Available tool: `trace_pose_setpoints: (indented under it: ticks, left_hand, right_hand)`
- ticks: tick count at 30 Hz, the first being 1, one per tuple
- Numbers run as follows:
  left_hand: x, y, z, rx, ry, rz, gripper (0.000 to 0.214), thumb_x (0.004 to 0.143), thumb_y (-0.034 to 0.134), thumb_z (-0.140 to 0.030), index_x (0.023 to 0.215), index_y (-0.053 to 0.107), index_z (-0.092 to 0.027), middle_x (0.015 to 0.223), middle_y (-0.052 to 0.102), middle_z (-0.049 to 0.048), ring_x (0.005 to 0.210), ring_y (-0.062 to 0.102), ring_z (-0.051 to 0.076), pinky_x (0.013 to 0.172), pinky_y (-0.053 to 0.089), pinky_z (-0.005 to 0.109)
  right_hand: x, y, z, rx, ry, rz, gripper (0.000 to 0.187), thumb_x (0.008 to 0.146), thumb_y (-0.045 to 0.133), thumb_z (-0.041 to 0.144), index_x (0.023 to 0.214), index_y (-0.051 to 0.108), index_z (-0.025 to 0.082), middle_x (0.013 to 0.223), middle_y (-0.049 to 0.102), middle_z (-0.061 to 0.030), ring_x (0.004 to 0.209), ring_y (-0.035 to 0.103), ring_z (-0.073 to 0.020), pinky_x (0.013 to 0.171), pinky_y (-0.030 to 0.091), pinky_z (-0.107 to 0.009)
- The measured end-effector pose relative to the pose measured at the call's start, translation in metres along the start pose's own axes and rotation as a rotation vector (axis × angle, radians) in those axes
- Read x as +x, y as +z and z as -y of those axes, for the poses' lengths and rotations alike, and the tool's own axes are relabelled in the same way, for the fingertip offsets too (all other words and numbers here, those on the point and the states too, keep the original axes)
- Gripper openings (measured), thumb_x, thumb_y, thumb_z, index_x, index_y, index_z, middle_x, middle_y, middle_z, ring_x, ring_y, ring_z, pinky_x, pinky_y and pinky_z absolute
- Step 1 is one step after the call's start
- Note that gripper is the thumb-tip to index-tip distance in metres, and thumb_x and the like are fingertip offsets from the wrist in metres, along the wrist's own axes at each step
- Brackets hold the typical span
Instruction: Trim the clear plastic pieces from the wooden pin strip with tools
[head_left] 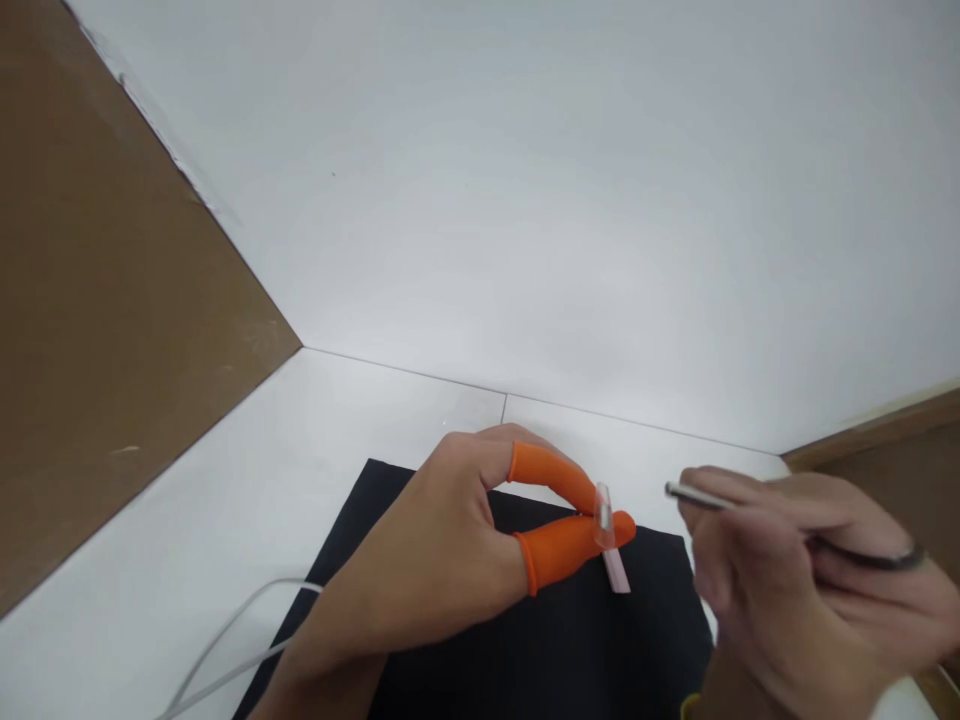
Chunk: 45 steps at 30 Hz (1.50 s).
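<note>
Orange-capped left hand (450, 545) pinches clear strip (609, 540); right hand (795, 580) grips tweezers (787, 530).

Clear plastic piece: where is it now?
Head view, low centre-right: the piece is pinched in the left hand's fingertips over the black mat, beside the right hand's tool.

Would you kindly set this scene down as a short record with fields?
left hand: pinch grip on a small clear strip, between thumb and forefinger
finger cots: orange, on that thumb and forefinger
right hand: holds a thin metal tool, tip near the strip, not touching; blurred
surface: black mat on a white table
other: white cable at the mat's left edge
</note>
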<state>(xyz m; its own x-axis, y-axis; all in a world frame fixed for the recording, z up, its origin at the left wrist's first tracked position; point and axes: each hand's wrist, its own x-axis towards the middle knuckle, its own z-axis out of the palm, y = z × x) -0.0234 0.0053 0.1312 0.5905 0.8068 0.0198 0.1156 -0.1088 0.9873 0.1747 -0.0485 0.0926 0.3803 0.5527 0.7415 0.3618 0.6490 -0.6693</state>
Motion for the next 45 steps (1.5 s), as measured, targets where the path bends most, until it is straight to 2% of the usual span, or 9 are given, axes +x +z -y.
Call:
trace_pose_setpoints:
  ticks: [3, 6, 12, 20, 27, 31, 35, 40, 45]
  left_hand:
    - [-0.001, 0.001, 0.0, 0.008, 0.004, -0.008, 0.004, 0.089, 0.083, -0.034, 0.089, 0.082, -0.03, 0.093, 0.077, -0.0061, 0.084, 0.067, 0.011, 0.075, 0.053, 0.024]
    - [-0.001, 0.001, 0.001, 0.007, 0.008, -0.012, 0.006, 0.089, 0.083, -0.035, 0.089, 0.082, -0.03, 0.093, 0.078, -0.0055, 0.086, 0.068, 0.012, 0.079, 0.053, 0.025]
    - [0.005, 0.0, -0.001, 0.001, 0.001, -0.013, 0.004, 0.09, 0.081, -0.033, 0.091, 0.083, -0.029, 0.096, 0.078, -0.0043, 0.088, 0.07, 0.013, 0.075, 0.054, 0.025]
    - [-0.002, 0.001, 0.002, 0.017, -0.008, -0.015, 0.007, 0.09, 0.082, -0.038, 0.09, 0.083, -0.031, 0.093, 0.078, -0.0055, 0.085, 0.068, 0.012, 0.073, 0.053, 0.024]
    - [0.002, -0.001, -0.003, 0.01, -0.006, -0.007, 0.009, 0.09, 0.081, -0.038, 0.091, 0.083, -0.028, 0.096, 0.078, -0.004, 0.086, 0.069, 0.013, 0.075, 0.054, 0.025]
    - [0.0, -0.001, -0.001, 0.007, -0.01, -0.004, 0.009, 0.091, 0.081, -0.037, 0.091, 0.083, -0.028, 0.097, 0.078, -0.0029, 0.088, 0.069, 0.014, 0.078, 0.054, 0.026]
    - [-0.001, -0.001, 0.0, 0.008, -0.016, 0.003, 0.008, 0.091, 0.081, -0.036, 0.091, 0.083, -0.029, 0.096, 0.077, -0.0033, 0.087, 0.068, 0.013, 0.078, 0.053, 0.026]
    - [0.002, -0.001, -0.003, -0.009, -0.023, 0.006, 0.008, 0.092, 0.08, -0.035, 0.092, 0.083, -0.028, 0.097, 0.077, -0.0023, 0.087, 0.069, 0.014, 0.075, 0.053, 0.027]
    - [0.0, -0.001, -0.003, -0.003, -0.016, 0.006, 0.007, 0.091, 0.081, -0.035, 0.091, 0.083, -0.029, 0.096, 0.078, -0.0034, 0.089, 0.069, 0.014, 0.076, 0.054, 0.027]
  right_hand:
    - [0.006, 0.004, -0.007, -0.007, 0.026, -0.184, 0.011, 0.094, 0.077, 0.016, 0.084, 0.077, 0.019, 0.051, 0.055, 0.0106, 0.036, 0.042, -0.0056, 0.05, 0.049, -0.033]
    - [0.007, 0.005, -0.007, -0.036, 0.026, -0.24, 0.013, 0.095, 0.077, 0.017, 0.083, 0.076, 0.019, 0.051, 0.053, 0.011, 0.036, 0.04, -0.0053, 0.051, 0.05, -0.034]
    - [0.0, 0.0, 0.008, -0.064, -0.082, 0.086, 0.015, 0.088, 0.083, 0.014, 0.101, 0.083, 0.021, 0.067, 0.073, 0.0044, 0.042, 0.055, -0.0082, 0.043, 0.044, -0.032]
    - [0.007, 0.003, -0.006, -0.075, -0.029, -0.163, 0.005, 0.09, 0.081, 0.014, 0.089, 0.081, 0.019, 0.051, 0.06, 0.009, 0.034, 0.047, -0.0064, 0.039, 0.038, -0.029]
    - [-0.002, 0.003, 0.017, -0.088, -0.002, 0.048, 0.005, 0.089, 0.085, 0.026, 0.093, 0.084, 0.025, 0.057, 0.066, 0.0073, 0.043, 0.055, -0.0105, 0.056, 0.056, -0.036]
    - [0.003, 0.0, 0.007, -0.045, 0.021, 0.027, 0.016, 0.089, 0.081, 0.011, 0.1, 0.084, 0.023, 0.058, 0.067, 0.0071, 0.038, 0.051, -0.0073, 0.042, 0.045, -0.029]
    - [0.003, -0.001, 0.001, -0.055, 0.044, -0.116, 0.011, 0.089, 0.081, 0.011, 0.095, 0.083, 0.02, 0.058, 0.067, 0.007, 0.038, 0.049, -0.0062, 0.04, 0.039, -0.029]
    - [-0.003, 0.0, 0.015, -0.15, -0.032, 0.036, 0.006, 0.089, 0.084, 0.023, 0.094, 0.085, 0.025, 0.059, 0.069, 0.0061, 0.038, 0.052, -0.0088, 0.051, 0.054, -0.035]
    - [0.003, -0.004, 0.007, -0.128, -0.009, 0.041, 0.017, 0.087, 0.082, 0.011, 0.097, 0.084, 0.024, 0.067, 0.074, 0.005, 0.039, 0.053, -0.0076, 0.039, 0.043, -0.03]
